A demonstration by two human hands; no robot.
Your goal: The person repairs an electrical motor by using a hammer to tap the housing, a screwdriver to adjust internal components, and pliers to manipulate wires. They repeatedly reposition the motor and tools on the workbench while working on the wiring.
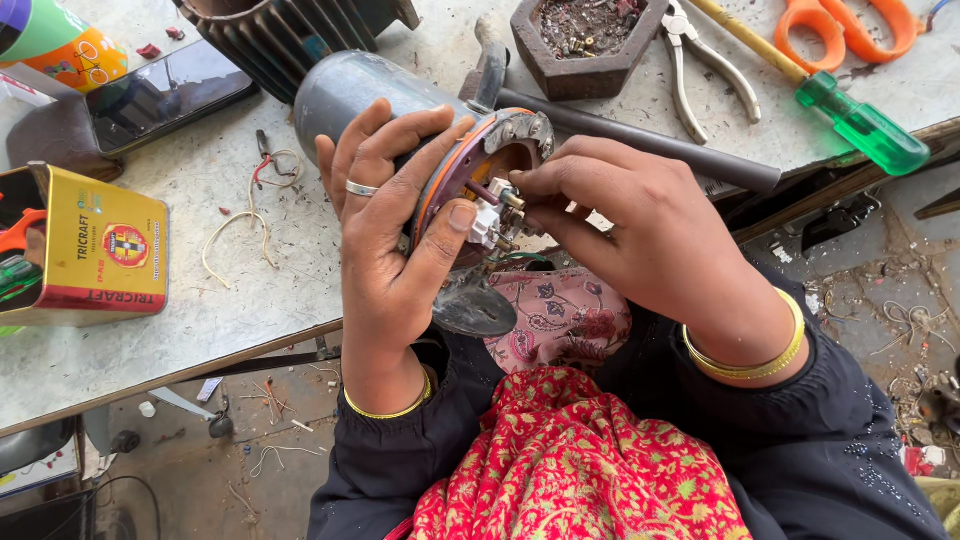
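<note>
We are at the wiring end of the grey motor (400,110), propped on the near table edge (230,330): our left hand (385,240) is wrapped around its rim, our right hand (640,230) pinches a terminal (512,200). Seating it likely calls for fine fingertip pressure. Far left sits a yellow tin (100,250) with a red round emblem

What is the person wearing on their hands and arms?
The left hand has a silver ring on one finger and a thin gold bangle at the wrist. The right hand has gold bangles too. Both arms are in dark sleeves gathered at the cuffs.
</note>
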